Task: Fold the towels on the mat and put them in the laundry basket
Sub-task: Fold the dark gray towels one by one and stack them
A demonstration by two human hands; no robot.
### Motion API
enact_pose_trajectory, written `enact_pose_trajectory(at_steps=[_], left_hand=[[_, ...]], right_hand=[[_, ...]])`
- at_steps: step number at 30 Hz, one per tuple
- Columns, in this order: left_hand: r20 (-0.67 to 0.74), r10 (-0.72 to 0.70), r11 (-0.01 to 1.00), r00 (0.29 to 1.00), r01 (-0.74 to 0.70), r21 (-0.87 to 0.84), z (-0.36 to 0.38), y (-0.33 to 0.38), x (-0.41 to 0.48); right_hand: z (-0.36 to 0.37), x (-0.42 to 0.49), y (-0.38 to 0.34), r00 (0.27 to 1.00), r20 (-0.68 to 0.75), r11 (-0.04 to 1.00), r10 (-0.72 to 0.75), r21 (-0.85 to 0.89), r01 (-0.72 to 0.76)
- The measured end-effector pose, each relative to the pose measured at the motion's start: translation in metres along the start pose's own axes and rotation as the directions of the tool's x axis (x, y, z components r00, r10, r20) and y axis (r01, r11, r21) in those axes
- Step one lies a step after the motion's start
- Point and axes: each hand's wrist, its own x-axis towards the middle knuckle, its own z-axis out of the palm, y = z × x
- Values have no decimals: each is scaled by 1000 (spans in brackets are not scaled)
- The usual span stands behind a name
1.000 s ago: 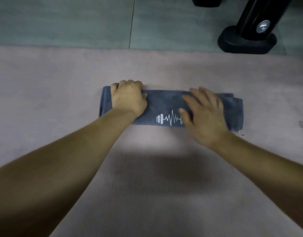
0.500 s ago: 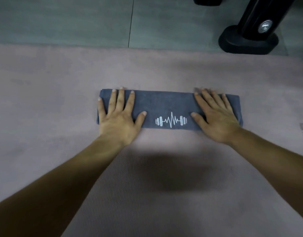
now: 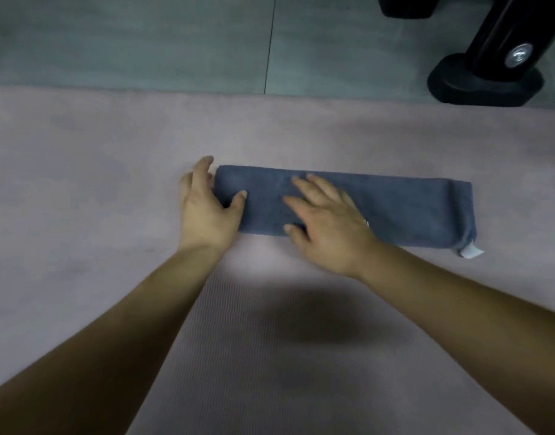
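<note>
Mat (image 3: 81,183): open ground left of the towel, beyond it up to the floor (image 3: 128,36) edge, and on the near side between the forearms.
Towel (image 3: 395,208): low flat strip across centre; white tag (image 3: 470,251) jutting at near right corner.
Left hand (image 3: 204,211) against its left end, right hand (image 3: 326,221) flat on its left half; right half uncovered.
Black stand base (image 3: 483,86): far right on floor, well apart from towel.

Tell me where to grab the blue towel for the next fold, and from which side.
Take the short left end of the blue towel, coming from the left, thumb on top. It lies flat on the mat as a long narrow strip, so an end should lift over. The left hand sits there, thumb on the cloth; the right hand presses flat further along.
</note>
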Motion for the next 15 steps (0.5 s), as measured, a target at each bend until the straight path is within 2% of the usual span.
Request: enact_pose_trajectory(at_steps=[2,4,7,9,10,12,14,15], left_hand=[[34,-152,987,988,150,57,-5,1,2],[116,-263,957,958,245,153,-10,4,2],[192,-307,938,932,262,226,-13,16,2],[224,-335,936,915,296,192,-13,21,2],[253,-348,938,903,331,109,-13,22,2],[341,-348,891,873,421,-169,-15,30,-5],[393,-245,783,886,420,-459,-16,41,-16],[416,-145,729,898,382,-569,-15,47,-23]], right_hand=[[7,10,-12,999,34,1000,0,-5,0],[13,14,-11,1000,-7,1000,26,9,-26],[17,14,-2,1000,-22,999,4,35,-3],[19,12,3,1000,-24,998,-19,51,20],[20,12,6,1000,-20,998,-21,65,22],[21,11,10,1000,0,991,-7,137,7],[13,10,12,998,50,944,30,327,-44],[5,8,12,995,89,878,46,471,-83]])
